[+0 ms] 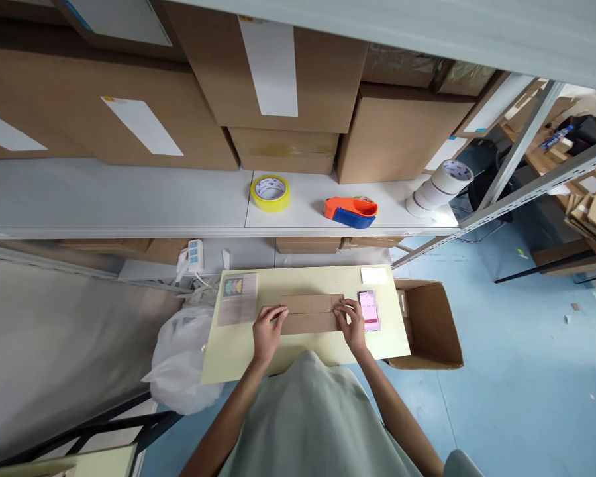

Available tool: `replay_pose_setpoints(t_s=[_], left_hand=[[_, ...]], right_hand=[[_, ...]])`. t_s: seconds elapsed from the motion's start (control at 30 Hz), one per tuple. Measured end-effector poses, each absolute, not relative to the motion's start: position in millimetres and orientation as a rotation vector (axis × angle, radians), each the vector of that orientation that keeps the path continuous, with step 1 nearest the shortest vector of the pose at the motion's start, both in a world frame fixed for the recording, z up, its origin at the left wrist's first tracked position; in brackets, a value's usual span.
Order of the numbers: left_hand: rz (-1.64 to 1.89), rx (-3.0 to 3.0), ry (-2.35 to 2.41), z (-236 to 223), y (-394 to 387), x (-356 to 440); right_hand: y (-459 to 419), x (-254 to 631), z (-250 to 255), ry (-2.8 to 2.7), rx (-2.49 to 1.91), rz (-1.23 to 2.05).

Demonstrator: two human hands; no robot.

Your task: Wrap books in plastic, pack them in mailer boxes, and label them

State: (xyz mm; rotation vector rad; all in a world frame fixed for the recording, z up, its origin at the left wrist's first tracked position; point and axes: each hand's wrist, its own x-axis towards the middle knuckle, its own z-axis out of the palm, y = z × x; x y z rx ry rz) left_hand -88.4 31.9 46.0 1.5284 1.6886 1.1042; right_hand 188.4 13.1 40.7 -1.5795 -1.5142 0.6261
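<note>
The person's left hand [267, 334] has thumb and fingertips pinching the left end of a flat cardboard piece [312, 313], and the right hand [351, 324] grips its right end likewise. The piece lies at the middle of the pale tabletop [298, 281], a seam running along its length. With hold only at the ends, uneven pressure could twist it or make the middle spring up along that seam. The phone [369, 310] lies just beside the right hand; a sideways swing of the knuckles could push it toward the right edge, where an open box [430, 321] stands lower down and might catch it. A printed sheet [237, 299] to the left could be dragged askew by a sweeping wrist. Farther off, on the shelf, the stack of white tape rolls [440, 187] leans and might topple if the frame were bumped.
</note>
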Motion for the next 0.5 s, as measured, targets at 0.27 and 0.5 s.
replay_pose_setpoints(t_s=[0.27, 0.5], left_hand=[[1.062, 1.566, 1.631, 43.9, 35.0, -98.1], [0.987, 1.846, 1.596, 74.0, 55.9, -110.4]], right_hand=[[14.7, 190.9, 49.2, -1.58, -1.565, 0.647], [31.3, 192.8, 93.0, -1.826, -1.574, 0.407]])
